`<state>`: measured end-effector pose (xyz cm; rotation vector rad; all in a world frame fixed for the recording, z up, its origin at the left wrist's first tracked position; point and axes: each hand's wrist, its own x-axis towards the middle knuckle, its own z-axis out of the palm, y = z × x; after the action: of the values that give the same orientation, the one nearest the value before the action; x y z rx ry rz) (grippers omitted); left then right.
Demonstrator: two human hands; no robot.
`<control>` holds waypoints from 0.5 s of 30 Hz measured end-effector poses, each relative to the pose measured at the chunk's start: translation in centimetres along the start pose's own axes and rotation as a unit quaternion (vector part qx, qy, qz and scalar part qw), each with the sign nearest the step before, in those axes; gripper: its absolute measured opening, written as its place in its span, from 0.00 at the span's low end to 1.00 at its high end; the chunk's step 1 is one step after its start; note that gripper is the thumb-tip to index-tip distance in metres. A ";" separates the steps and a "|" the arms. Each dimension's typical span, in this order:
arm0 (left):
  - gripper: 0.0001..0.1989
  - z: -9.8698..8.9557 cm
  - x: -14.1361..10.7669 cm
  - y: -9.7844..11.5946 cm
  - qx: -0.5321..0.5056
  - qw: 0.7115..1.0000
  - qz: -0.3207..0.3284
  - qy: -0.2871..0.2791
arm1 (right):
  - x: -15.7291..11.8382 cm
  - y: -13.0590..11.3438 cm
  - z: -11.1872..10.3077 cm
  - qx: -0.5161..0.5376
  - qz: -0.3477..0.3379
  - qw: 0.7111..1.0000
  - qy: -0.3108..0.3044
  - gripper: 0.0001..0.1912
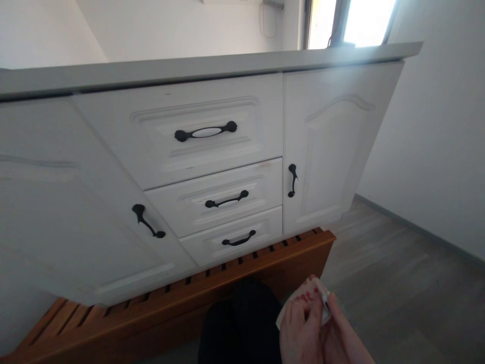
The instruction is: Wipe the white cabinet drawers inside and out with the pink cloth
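A small white cloth (308, 298) with red print sits low in the view, just in front of the wooden slatted base (227, 283) of the white cabinet and a little right of that base's middle. It is crumpled and folded over, bunched rather than spread flat. Its upper edge arches toward the wooden base, with the red marks showing across the top fold; what they spell cannot be read. The lower part of the cloth is covered, so only the top and a pale left corner show. It is held up, clear of the floor.
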<state>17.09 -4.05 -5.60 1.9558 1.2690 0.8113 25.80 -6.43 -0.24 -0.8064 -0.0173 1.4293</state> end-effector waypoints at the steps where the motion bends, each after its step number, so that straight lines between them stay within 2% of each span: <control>1: 0.20 0.1 0.0 0.1 -0.001 1.000 -0.005 -0.005 | 0.0 0.0 -0.2 -0.008 0.000 1.000 0.001 0.29; 3: 0.21 0.4 0.1 0.3 -0.002 1.000 -0.011 -0.020 | 0.1 0.0 -0.9 -0.028 0.005 1.000 0.008 0.27; 5: 0.24 0.6 0.3 0.4 -0.008 0.998 0.012 -0.055 | 0.4 -0.1 -1.6 -0.042 0.009 0.999 0.023 0.24; 7: 0.27 0.7 0.4 -0.1 -0.026 0.991 0.073 -0.111 | 1.0 -0.6 -2.2 -0.048 0.006 0.998 0.039 0.24; 9: 0.28 0.6 0.2 -1.0 -0.055 0.969 0.153 -0.185 | 1.7 -1.5 -3.1 -0.062 -0.001 0.997 0.047 0.28; 10: 0.28 0.3 0.2 -1.5 -0.068 0.963 0.172 -0.197 | 2.0 -2.1 -3.6 -0.073 -0.010 0.996 0.053 0.31; 11: 0.27 -0.3 0.2 -1.8 -0.071 0.968 0.168 -0.172 | 2.4 -2.5 -4.2 -0.086 -0.026 0.994 0.064 0.35; 12: 0.26 -1.1 0.5 -2.0 -0.061 0.980 0.150 -0.116 | 2.7 -3.0 -4.9 -0.099 -0.041 0.991 0.081 0.38; 14: 0.25 -3.7 2.1 -2.0 0.005 0.994 0.089 0.056 | 3.2 -3.5 -6.3 -0.128 -0.043 0.983 0.125 0.42; 15: 0.25 -5.4 3.4 -1.8 0.060 0.988 0.084 0.119 | 3.4 -3.6 -6.9 -0.146 -0.028 0.978 0.144 0.42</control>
<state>13.07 0.68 -3.38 2.1342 1.3274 1.1019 32.78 -6.56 -5.08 -1.2400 -0.0283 1.2608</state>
